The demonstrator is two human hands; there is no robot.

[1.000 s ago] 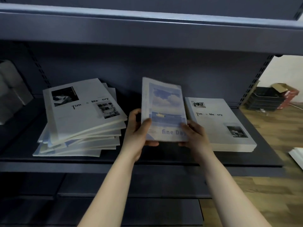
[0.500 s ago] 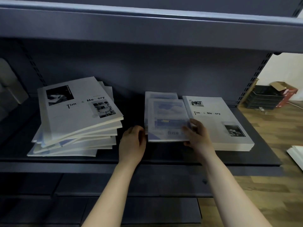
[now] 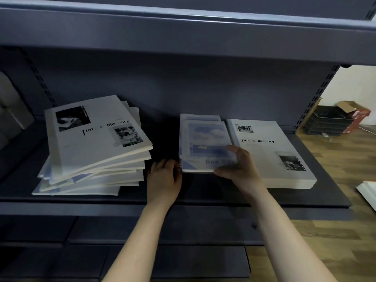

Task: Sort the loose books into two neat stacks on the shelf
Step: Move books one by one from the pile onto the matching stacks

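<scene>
Now, from my head camera, the change is plain: a second ago I held the blue "fine Day" book [image 3: 205, 145] upright in both hands in front of the shelf [image 3: 203, 198], and half a second ago it was already coming down flat; at this moment it lies on the small blue stack [image 3: 200, 117] in the middle of the shelf, whose lower book peeks out at the far edge, so the two are not yet squared. That means, as I judge it, that this book is placed and only needs a nudge into line before I go back for another. My left hand [image 3: 163, 179] has let go: its fingers are loosely curled and it rests on the shelf just beside the near left corner of the blue book, perhaps brushing the corner, though blur keeps me from being sure. My right hand [image 3: 239, 165] is half open and cupped over the near right corner of the book, thumb on the cover and fingers along the near edge, pressing or steadying it, not lifting it. Just right of it, touching or nearly so, lies the neat "Time & Memory" stack [image 3: 270, 151]. Well to the left sits the loose pile [image 3: 93, 151], fanned and askew, with blue covers mixed among the white ones, so most of the sorting is, in my judgement, still ahead.
</scene>
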